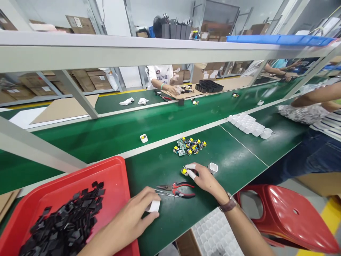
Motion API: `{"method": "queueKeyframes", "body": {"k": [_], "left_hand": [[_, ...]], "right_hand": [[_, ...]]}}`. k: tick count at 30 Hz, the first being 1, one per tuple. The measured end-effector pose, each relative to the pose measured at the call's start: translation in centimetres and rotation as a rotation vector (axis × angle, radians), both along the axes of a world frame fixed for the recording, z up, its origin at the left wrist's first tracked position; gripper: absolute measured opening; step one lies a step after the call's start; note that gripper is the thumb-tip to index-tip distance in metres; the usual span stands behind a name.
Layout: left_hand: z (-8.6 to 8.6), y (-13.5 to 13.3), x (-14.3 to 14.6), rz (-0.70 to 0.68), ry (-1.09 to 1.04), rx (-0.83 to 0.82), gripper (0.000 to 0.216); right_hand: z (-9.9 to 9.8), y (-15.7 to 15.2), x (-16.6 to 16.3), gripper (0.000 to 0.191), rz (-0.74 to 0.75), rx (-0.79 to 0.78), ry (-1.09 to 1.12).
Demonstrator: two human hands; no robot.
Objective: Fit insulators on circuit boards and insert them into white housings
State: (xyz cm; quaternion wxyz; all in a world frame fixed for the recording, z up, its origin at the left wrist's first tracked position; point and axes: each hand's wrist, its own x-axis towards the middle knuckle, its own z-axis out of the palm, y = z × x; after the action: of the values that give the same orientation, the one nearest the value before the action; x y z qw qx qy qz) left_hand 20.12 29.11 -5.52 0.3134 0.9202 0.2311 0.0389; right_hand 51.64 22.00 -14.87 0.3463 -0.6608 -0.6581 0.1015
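My left hand (141, 211) is closed around a small white plastic housing (154, 206), low over the green bench by the red tray. With white covers on its thumb and fingertip, my right hand (204, 177) pinches a small circuit board with a yellow part (184, 171). Between the hands lie red-handled pliers (179, 190) and what looks like thin tweezers (169, 193). Another white housing (213, 168) stands just beyond my right hand. A pile of similar yellow-and-green circuit boards (189, 146) sits farther back on the bench.
At left, a red tray (123, 185) holds many black square pieces (66, 217). One housing (144, 138) rests on the green conveyor belt (114, 129). White housings (249, 124) stand in rows at right. A red stool (290, 217) is below. Co-workers sit across and at right.
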Motion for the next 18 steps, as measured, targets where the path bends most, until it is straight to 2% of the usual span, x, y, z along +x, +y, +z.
{"method": "queueKeyframes", "body": {"k": [2, 5, 9, 13, 16, 18], "left_hand": [[0.5, 0.0, 0.0, 0.035, -0.101, -0.041, 0.024], [0.1, 0.2, 0.5, 0.099, -0.225, 0.012, 0.029], [-1.1, 0.4, 1.0, 0.125, -0.312, 0.073, 0.033], [-1.0, 0.1, 0.5, 0.11, -0.327, 0.079, 0.038], [-0.8, -0.1, -0.7, 0.112, -0.312, 0.096, 0.043], [-1.1, 0.1, -1.6, 0.156, -0.312, 0.12, 0.048]], "right_hand": [[-0.6, -1.5, 0.1, 0.036, 0.007, -0.004, 0.031], [-1.0, -2.8, 0.1, 0.051, -0.021, 0.0, 0.059], [-0.9, -2.8, -0.5, 0.048, 0.016, -0.002, 0.063], [-0.7, -1.6, -1.3, 0.042, 0.011, -0.022, 0.041], [-0.4, -1.4, -1.1, 0.056, -0.047, -0.032, 0.031], [-0.2, -1.6, -0.4, 0.059, 0.002, -0.029, 0.024]]}}
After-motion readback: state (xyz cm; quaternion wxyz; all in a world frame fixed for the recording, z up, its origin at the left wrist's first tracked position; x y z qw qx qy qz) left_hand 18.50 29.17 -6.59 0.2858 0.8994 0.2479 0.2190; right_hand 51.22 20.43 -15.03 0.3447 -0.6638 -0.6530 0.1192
